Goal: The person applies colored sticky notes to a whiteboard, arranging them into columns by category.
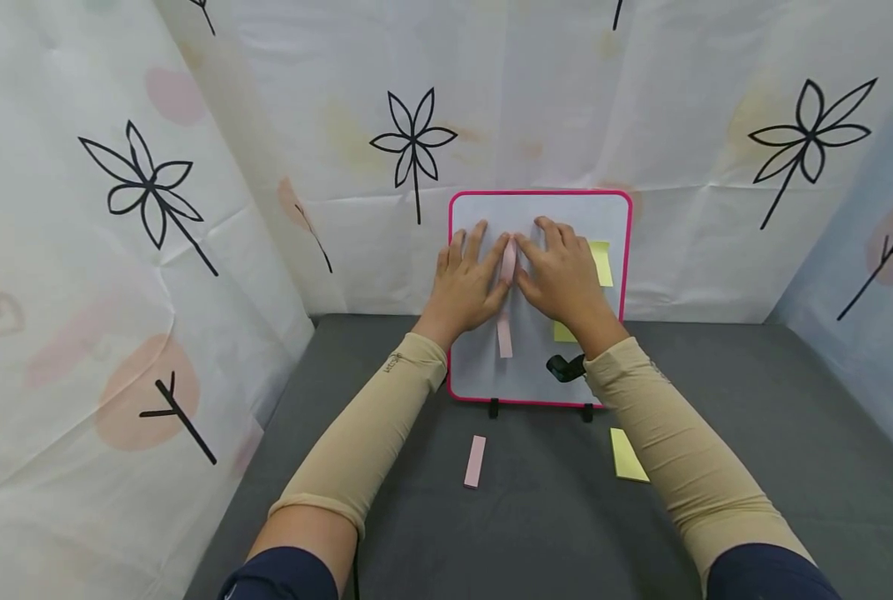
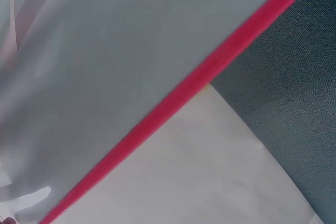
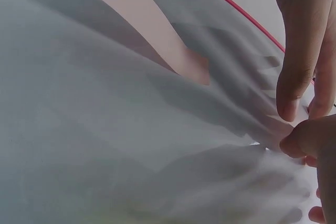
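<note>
Both hands are at a pink-framed whiteboard [image 1: 540, 375]. A pink paper strip [image 1: 508, 260] lies upright on it between them. The left hand [image 1: 463, 287] has its fingers spread, with index fingertip and thumb at the strip's left edge. From the other side, the right hand [image 1: 569, 275] touches the strip's right edge with index fingertip and thumb, its other fingers stretched over the board. Below, another pink strip [image 3: 144, 19] curls away from the surface in the right wrist view. The left wrist view shows the board's pink frame [image 2: 173, 95] but hardly any of the hand.
Yellow sticky notes [image 1: 601, 262] are on the board's right side, partly behind the right hand. On the dark grey table [image 1: 551, 517] lie a pink strip pad [image 1: 475, 462] and a yellow note pad [image 1: 628, 455], near the right forearm. Black feet [image 1: 494, 408] support the board before a patterned cloth backdrop.
</note>
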Tool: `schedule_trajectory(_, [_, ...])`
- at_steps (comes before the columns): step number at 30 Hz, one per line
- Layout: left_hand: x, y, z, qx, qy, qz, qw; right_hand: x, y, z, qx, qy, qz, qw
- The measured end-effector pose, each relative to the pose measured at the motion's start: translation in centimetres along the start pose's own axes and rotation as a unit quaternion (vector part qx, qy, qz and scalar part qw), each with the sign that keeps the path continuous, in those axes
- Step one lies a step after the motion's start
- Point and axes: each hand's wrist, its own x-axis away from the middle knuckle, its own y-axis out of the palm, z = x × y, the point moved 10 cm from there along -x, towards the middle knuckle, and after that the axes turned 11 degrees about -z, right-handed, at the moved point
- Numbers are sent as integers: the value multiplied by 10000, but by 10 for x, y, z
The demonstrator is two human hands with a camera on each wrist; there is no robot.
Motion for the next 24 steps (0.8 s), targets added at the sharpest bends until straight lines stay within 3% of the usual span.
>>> schedule_trajectory(12, [-3,4,-1,-226,-63,-71,9997,0,2,0,-5,-23,-30,10000])
schedule_trajectory(19, [-3,3,-2,-488,-47,98,9987,0,2,4,11,61,-6,10000])
schedule_trajectory(24, [1,3,-1,-591,10,-17,9982,4,1,4,-8,29,9,10000])
